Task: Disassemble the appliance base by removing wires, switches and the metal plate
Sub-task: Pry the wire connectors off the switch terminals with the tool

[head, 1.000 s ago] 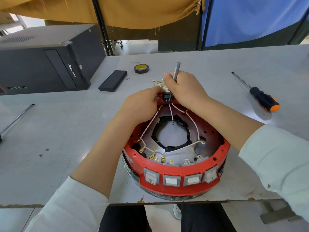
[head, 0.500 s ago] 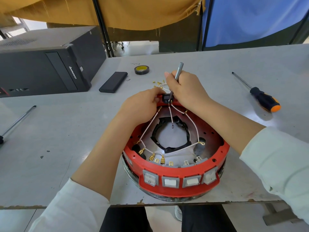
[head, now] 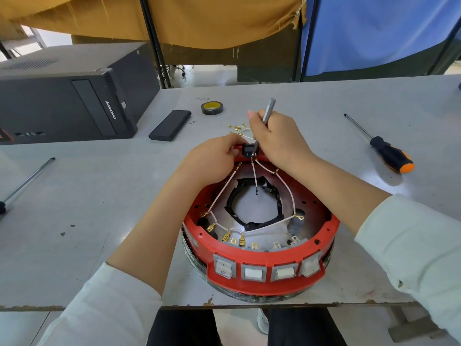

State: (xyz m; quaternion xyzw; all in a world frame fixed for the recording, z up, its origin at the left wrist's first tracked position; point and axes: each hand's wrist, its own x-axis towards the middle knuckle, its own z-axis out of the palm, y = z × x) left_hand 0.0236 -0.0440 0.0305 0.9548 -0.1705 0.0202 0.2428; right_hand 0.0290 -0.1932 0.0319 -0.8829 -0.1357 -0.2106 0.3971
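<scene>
The round red appliance base [head: 259,279] lies open side up near the table's front edge. White wires [head: 225,186] with brass terminals cross its inside over the metal plate [head: 268,234] with a black-rimmed hole. Several rocker switches [head: 254,272] line its front wall. At the far rim sits a small black part [head: 247,149]. My left hand [head: 212,159] grips the far rim beside that part. My right hand [head: 280,139] holds a thin grey tool [head: 269,108] upright, its tip at the black part.
A pile of loose brass terminals [head: 237,128] lies just behind the base. Further back are a tape roll [head: 211,107] and a flat black case [head: 170,124]. A black computer tower [head: 67,96] stands left, an orange-black screwdriver [head: 384,148] right, a metal rod [head: 27,179] far left.
Both hands stay at the far rim of the base; the grey tool has shifted only slightly. The view has tilted a little.
</scene>
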